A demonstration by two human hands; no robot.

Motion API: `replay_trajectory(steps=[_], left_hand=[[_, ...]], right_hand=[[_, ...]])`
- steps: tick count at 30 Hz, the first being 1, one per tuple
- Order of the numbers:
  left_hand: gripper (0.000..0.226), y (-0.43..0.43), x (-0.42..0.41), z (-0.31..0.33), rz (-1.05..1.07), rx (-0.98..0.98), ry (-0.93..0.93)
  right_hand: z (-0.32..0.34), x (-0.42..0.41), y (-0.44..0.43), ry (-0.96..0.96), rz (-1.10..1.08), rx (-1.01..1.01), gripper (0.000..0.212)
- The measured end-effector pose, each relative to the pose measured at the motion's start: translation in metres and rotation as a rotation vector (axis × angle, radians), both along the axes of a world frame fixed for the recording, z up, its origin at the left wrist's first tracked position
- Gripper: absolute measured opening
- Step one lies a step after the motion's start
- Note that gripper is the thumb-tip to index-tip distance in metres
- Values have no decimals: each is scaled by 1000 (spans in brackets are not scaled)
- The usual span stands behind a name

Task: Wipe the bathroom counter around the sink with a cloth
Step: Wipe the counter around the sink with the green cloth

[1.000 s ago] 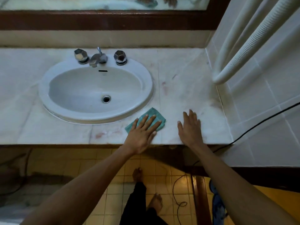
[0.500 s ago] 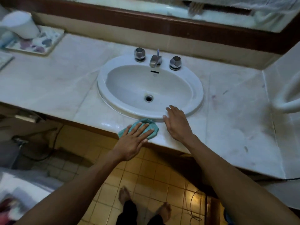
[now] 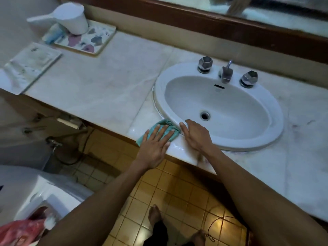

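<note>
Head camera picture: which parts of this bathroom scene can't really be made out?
- Cloth: mostly covered by the left hand pressed flat on it.
- Counter: its right end is cut off by the picture's edge.
- Small items on the patterned tray: blurred, partly behind the white scoop.
- Mirror: only a strip shows at the top edge.

Counter (image 3: 110,82) looks like pale veined marble, polished, wet sheen near the edge. Sink (image 3: 273,125) is glossy white ceramic; faucet (image 3: 225,73) shiny chrome metal. Cloth (image 3: 165,129) soft teal fabric, matt.
</note>
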State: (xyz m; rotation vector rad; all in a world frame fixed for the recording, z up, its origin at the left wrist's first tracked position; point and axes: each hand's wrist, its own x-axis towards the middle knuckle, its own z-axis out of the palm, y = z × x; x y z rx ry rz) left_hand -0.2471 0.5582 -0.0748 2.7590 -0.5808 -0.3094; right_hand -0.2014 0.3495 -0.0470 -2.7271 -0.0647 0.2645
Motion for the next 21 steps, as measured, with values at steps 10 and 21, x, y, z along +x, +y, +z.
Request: replay_trajectory(steps=[10, 21], left_hand=[[54, 108, 101, -2, 236, 81, -15], [52, 128, 89, -8, 36, 33, -17]], right_hand=[[-11, 58, 56, -21, -22, 33, 56], [-14, 120, 112, -177, 7, 66, 60]])
